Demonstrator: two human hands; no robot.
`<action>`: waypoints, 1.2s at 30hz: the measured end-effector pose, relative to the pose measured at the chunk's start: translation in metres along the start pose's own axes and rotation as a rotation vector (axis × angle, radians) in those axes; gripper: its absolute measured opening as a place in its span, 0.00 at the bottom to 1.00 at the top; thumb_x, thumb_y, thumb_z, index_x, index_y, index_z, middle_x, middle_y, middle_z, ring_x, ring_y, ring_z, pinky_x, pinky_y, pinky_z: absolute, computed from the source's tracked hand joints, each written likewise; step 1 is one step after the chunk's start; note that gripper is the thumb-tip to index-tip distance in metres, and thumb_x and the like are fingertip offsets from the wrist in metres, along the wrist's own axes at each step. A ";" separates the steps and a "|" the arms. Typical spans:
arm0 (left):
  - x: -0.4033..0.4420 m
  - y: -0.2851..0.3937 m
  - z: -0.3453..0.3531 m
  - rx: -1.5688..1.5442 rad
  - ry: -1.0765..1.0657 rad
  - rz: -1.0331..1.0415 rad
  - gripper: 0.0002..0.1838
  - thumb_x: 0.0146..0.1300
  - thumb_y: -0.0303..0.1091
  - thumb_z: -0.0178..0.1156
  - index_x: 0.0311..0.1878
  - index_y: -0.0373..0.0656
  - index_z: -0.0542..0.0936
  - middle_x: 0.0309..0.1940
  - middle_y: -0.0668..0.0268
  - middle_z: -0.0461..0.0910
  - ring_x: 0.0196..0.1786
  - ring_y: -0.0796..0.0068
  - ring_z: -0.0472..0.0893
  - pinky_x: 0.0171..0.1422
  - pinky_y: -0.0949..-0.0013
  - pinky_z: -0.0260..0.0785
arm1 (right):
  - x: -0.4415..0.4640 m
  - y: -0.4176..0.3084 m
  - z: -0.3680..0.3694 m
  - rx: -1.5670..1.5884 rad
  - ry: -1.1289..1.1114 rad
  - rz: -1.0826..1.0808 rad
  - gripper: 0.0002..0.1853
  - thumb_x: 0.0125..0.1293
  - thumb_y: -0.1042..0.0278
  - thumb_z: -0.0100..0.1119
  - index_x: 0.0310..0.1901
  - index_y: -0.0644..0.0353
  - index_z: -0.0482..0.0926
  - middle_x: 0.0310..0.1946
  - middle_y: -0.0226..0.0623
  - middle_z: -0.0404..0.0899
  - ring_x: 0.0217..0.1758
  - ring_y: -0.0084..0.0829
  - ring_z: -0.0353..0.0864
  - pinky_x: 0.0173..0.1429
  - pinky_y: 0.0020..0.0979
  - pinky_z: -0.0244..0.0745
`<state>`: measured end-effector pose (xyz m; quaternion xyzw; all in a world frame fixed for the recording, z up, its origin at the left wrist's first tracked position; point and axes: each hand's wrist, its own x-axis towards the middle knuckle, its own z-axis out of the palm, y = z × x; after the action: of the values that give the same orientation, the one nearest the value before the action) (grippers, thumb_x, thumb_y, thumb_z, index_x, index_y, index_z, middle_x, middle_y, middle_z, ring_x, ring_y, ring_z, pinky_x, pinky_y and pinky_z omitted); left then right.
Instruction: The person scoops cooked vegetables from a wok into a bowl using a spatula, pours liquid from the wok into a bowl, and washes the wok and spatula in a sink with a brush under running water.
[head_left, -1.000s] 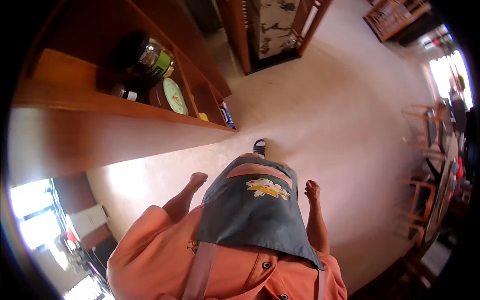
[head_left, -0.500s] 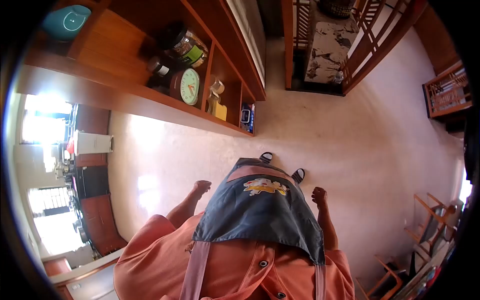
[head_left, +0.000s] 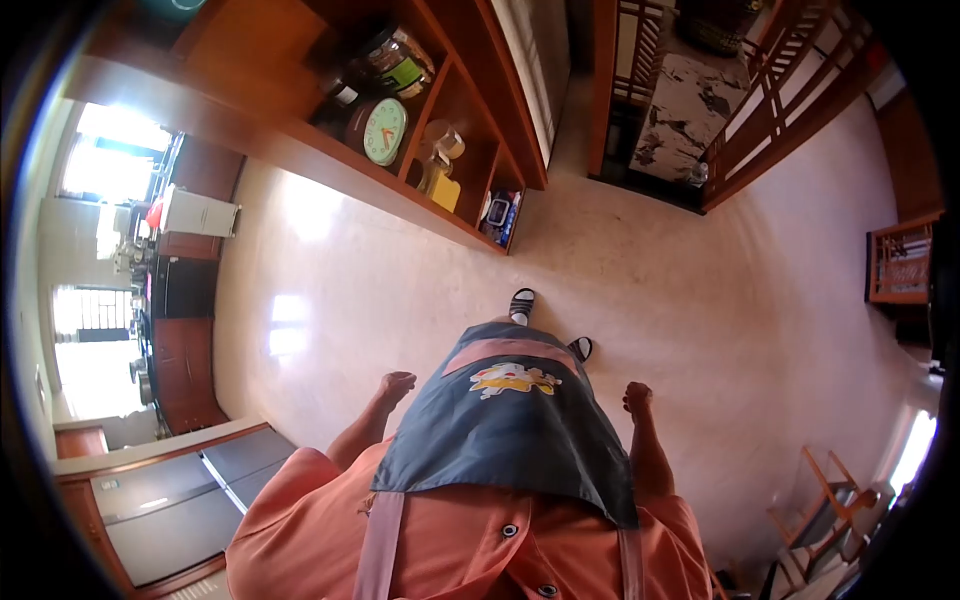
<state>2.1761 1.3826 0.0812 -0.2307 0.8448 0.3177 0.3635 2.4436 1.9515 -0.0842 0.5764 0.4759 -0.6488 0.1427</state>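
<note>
My left hand [head_left: 398,385] hangs at my left side above the floor, its fingers curled in and nothing seen in them. On the other side, my right hand [head_left: 637,397] hangs with its fingers folded into a loose fist, also holding nothing visible. Between the hands is the dark grey-blue apron [head_left: 500,440] that I wear, with a pink band and a cartoon print, over an orange shirt [head_left: 460,545]. Neither hand touches the apron. Beyond its hem, my dark sandals [head_left: 522,302] stand on the pale floor, one ahead of the other.
Ahead on the left, a wooden shelf unit [head_left: 270,125] holds a round green-faced clock [head_left: 385,131], a large jar [head_left: 400,66] and a yellow item [head_left: 443,190]. A stone-topped wooden stand [head_left: 680,115] is ahead right. Kitchen cabinets [head_left: 187,370], a grey fridge [head_left: 165,515] and a chair [head_left: 825,510] flank me.
My viewpoint has shifted and turned: the shelf and stand sit further right, and more of the fridge shows. My feet have changed position. Both hands stay curled at my sides.
</note>
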 end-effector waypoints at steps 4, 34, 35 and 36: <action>-0.037 -0.012 0.001 0.015 -0.023 -0.023 0.18 0.59 0.40 0.64 0.45 0.35 0.87 0.34 0.61 0.86 0.36 0.72 0.82 0.42 0.68 0.76 | 0.004 -0.004 0.018 -0.132 0.013 -0.034 0.09 0.64 0.65 0.54 0.26 0.52 0.76 0.20 0.26 0.71 0.20 0.24 0.74 0.21 0.29 0.68; 0.145 -0.307 -0.204 -0.647 0.232 -0.310 0.16 0.58 0.36 0.63 0.44 0.35 0.86 0.32 0.63 0.85 0.34 0.73 0.82 0.39 0.68 0.74 | -0.120 -0.073 0.428 -1.484 -0.314 -0.261 0.16 0.61 0.55 0.59 0.41 0.57 0.86 0.45 0.46 0.86 0.49 0.49 0.85 0.53 0.46 0.78; 0.155 -0.294 -0.223 -0.668 0.219 -0.303 0.16 0.59 0.36 0.63 0.46 0.36 0.85 0.32 0.64 0.85 0.34 0.73 0.81 0.39 0.68 0.74 | -0.124 -0.074 0.442 -1.496 -0.336 -0.227 0.16 0.61 0.55 0.60 0.41 0.57 0.86 0.45 0.46 0.86 0.49 0.49 0.85 0.53 0.46 0.78; 0.167 -0.280 -0.244 -0.687 0.207 -0.295 0.17 0.59 0.36 0.63 0.48 0.36 0.85 0.33 0.64 0.85 0.34 0.74 0.81 0.39 0.69 0.74 | -0.124 -0.076 0.460 -1.512 -0.354 -0.211 0.15 0.60 0.55 0.60 0.41 0.57 0.86 0.45 0.46 0.86 0.50 0.49 0.85 0.53 0.46 0.78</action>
<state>2.1307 0.9909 -0.0184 -0.4888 0.6791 0.5017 0.2196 2.1428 1.5852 0.0059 0.1626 0.8110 -0.2409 0.5078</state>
